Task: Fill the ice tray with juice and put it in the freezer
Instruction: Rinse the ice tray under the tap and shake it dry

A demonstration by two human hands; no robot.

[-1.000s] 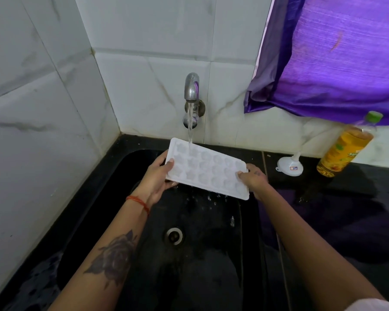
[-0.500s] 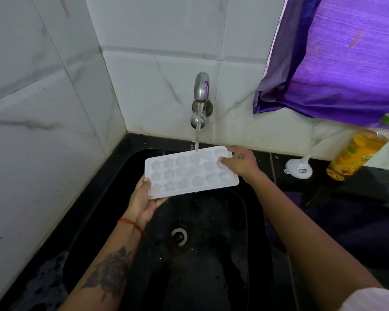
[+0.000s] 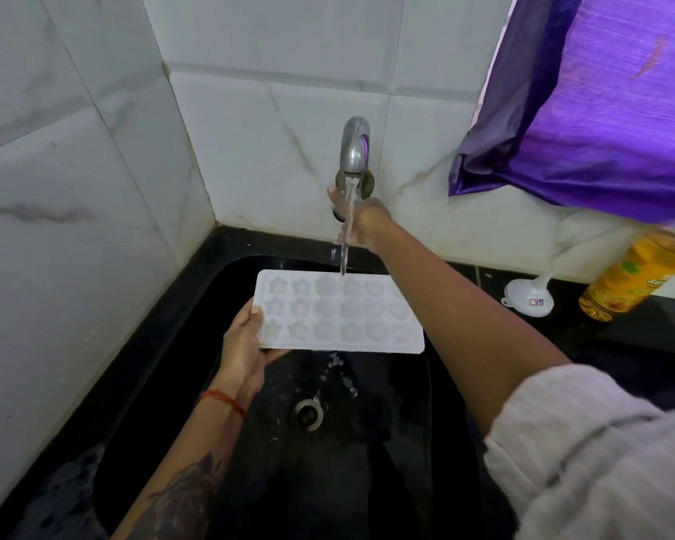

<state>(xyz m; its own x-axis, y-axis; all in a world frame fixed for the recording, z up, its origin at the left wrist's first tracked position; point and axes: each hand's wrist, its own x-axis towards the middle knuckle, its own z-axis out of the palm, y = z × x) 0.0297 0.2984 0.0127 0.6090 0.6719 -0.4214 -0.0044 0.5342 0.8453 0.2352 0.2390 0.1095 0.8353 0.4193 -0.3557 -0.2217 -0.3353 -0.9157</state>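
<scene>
**Right hand leaves tray for the tap**

The right hand (image 3: 361,224) has let go of the ice tray (image 3: 340,311) and risen to the tap (image 3: 354,150); its finger pose behind the stream I cannot tell. The left hand (image 3: 244,350) grips the tray's 9 o'clock end alone, over the sink (image 3: 219,290). Hold it level while closing the water. Juice bottle (image 3: 636,276) and funnel (image 3: 528,298) stand at 3 o'clock on the table (image 3: 640,344), with open room before them.
</scene>
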